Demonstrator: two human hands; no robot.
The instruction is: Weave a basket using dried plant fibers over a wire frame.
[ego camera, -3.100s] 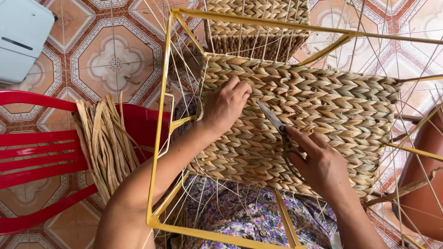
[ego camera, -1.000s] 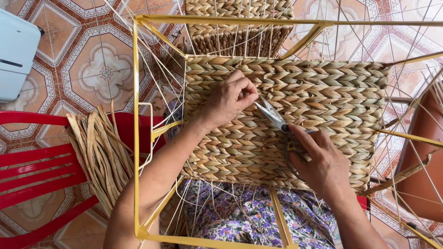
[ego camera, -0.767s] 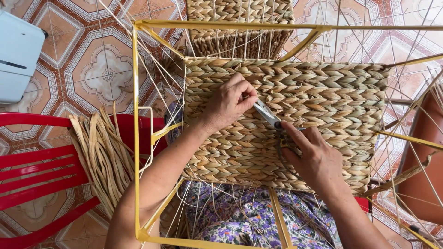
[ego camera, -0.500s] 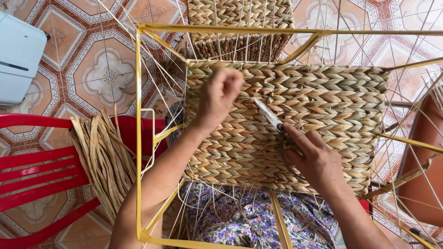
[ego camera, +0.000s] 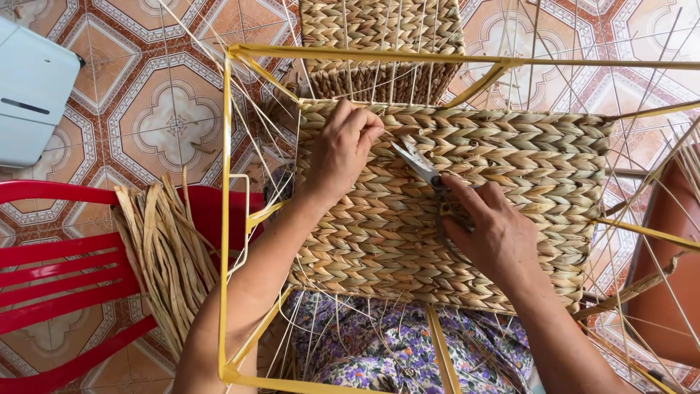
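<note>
A woven straw panel fills a yellow metal frame that rests over my lap. My left hand presses on the panel's upper left part, fingers curled at the weave near the top edge. My right hand grips a pair of metal scissors, whose blades point up and left toward the left hand's fingertips. The scissor handles are hidden inside the hand. Thin pale strands run from the panel out to the frame bars.
A bundle of dried straw strips lies on a red plastic chair at the left. A second woven piece stands behind the frame. A white box sits on the patterned tile floor. Another person's arm shows at the right edge.
My left hand has shifted up along the panel toward its top edge. The scissors have stayed close to its fingers, blades pointing up-left. The view has tilted slightly.
</note>
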